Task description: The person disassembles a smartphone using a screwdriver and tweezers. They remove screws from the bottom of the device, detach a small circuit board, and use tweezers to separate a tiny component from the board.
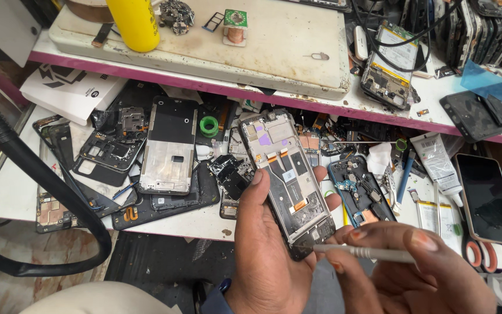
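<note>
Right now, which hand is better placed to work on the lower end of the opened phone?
The right hand. It holds the thin grey tool, whose tip meets the opened phone at its lower end. The left hand is wrapped around the phone, supporting it.

Left hand (265, 256): raised from lower centre, palm up, fingers curled round a held object, thumb (255, 185) laid along its left edge; dark cuff seen at wrist. Right hand (419, 267): brought in from lower right, thumb and forefinger (379, 237) pinched, tips turned twd. left hand. Forearms out of view.
</note>
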The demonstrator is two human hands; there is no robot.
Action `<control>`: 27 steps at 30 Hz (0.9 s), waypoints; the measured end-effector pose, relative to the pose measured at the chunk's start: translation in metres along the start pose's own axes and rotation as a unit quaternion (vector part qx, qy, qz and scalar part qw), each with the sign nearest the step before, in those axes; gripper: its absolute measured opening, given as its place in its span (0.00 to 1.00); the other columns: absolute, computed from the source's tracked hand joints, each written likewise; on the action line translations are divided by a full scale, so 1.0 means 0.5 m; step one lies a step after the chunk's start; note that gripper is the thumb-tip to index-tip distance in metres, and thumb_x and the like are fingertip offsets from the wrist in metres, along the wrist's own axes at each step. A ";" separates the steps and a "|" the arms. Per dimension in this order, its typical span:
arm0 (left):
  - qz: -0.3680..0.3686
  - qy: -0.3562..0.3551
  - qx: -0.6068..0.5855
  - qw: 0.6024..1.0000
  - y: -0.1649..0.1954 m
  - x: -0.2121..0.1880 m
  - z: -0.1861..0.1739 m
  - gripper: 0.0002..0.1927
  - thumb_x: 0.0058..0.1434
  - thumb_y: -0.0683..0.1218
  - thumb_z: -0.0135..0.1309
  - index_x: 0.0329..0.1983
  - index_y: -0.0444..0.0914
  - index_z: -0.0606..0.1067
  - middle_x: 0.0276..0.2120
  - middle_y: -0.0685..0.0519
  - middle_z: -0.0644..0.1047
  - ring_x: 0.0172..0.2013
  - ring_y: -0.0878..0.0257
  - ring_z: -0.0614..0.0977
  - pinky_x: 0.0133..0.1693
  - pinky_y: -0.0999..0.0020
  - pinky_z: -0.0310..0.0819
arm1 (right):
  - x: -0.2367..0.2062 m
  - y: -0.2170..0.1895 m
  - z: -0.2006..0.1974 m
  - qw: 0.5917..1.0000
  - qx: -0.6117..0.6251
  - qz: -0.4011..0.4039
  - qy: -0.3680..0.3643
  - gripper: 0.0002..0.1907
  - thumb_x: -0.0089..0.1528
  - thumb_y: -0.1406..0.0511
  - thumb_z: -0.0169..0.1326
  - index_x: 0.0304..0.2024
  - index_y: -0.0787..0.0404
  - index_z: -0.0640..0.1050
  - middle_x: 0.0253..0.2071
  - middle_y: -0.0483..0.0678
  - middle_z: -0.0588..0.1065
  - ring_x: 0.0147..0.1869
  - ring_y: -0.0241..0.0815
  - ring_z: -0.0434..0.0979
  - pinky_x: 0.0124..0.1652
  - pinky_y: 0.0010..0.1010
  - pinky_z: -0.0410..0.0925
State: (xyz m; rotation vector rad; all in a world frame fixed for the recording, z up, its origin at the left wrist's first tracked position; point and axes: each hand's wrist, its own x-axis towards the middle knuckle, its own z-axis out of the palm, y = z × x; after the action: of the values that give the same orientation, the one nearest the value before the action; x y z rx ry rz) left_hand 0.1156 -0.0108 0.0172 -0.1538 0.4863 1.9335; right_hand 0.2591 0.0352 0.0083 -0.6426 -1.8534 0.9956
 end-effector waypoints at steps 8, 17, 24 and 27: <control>-0.005 0.037 0.030 0.999 0.001 0.002 -0.013 0.34 0.64 0.68 0.41 0.64 0.44 0.74 0.53 0.53 0.81 0.47 0.60 0.81 0.43 0.59 0.74 | 0.022 -0.015 0.010 0.990 0.128 0.021 -0.061 0.27 0.62 0.79 0.54 0.60 0.54 0.65 0.45 0.64 0.82 0.54 0.55 0.88 0.41 0.34 0.81; 0.000 -0.014 0.037 0.999 -0.006 -0.001 -0.026 0.35 0.68 0.70 0.41 0.64 0.43 0.76 0.49 0.51 0.80 0.42 0.62 0.79 0.36 0.66 0.67 | 0.030 -0.030 0.032 0.990 0.143 0.021 0.009 0.31 0.61 0.78 0.57 0.63 0.59 0.63 0.45 0.64 0.78 0.54 0.53 0.84 0.59 0.48 0.78; -0.038 0.076 0.062 0.994 0.009 -0.007 0.001 0.34 0.57 0.68 0.40 0.59 0.47 0.75 0.47 0.58 0.80 0.42 0.65 0.79 0.36 0.65 0.65 | 0.034 -0.028 0.024 0.992 0.113 0.059 -0.003 0.30 0.60 0.78 0.56 0.61 0.57 0.62 0.45 0.64 0.80 0.53 0.55 0.87 0.52 0.46 0.80; -0.026 0.044 0.037 0.998 0.010 -0.007 0.006 0.33 0.60 0.68 0.41 0.60 0.45 0.74 0.50 0.57 0.81 0.43 0.63 0.80 0.38 0.64 0.69 | 0.027 -0.027 0.026 0.997 0.075 0.002 -0.003 0.39 0.55 0.78 0.61 0.64 0.58 0.59 0.44 0.65 0.77 0.52 0.54 0.83 0.56 0.45 0.77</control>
State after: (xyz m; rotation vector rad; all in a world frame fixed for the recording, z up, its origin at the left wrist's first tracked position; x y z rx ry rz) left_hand 0.1129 -0.0143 0.0225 -0.2027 0.6059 1.8603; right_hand 0.2411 0.0332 0.0223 -0.5528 -1.7636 1.1291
